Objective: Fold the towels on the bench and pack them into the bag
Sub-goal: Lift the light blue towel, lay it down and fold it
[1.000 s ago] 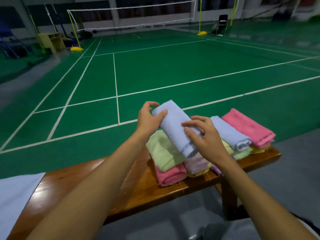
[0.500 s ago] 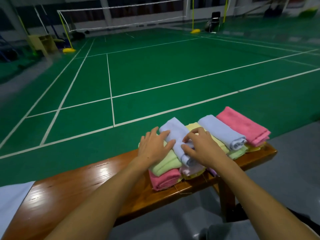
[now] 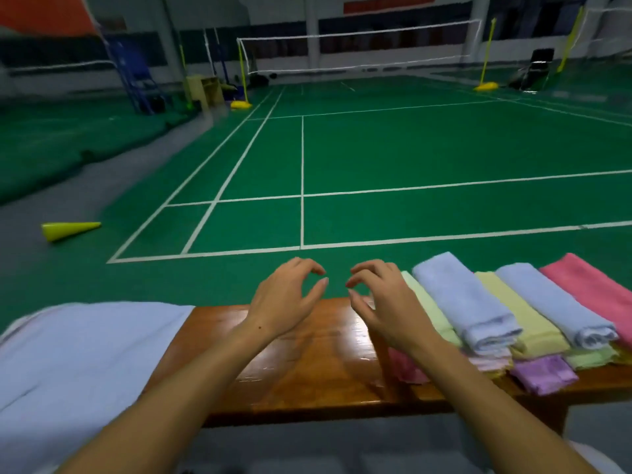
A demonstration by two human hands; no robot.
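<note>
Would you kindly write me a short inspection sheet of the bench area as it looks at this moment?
Surface: glossy wooden bench, bare in the middle.
Job's things: folded towels stacked at the bench's right end, a light blue towel on top; an unfolded pale blue towel covers the left end; no bag in view.
Clutter: nothing seen on the bench.
Grippers: left hand and right hand hover above the bench, fingers loosely curled, holding nothing.
Cables: nothing seen.
Surroundings: green badminton court with a net; a yellow cone lies on its side.
</note>
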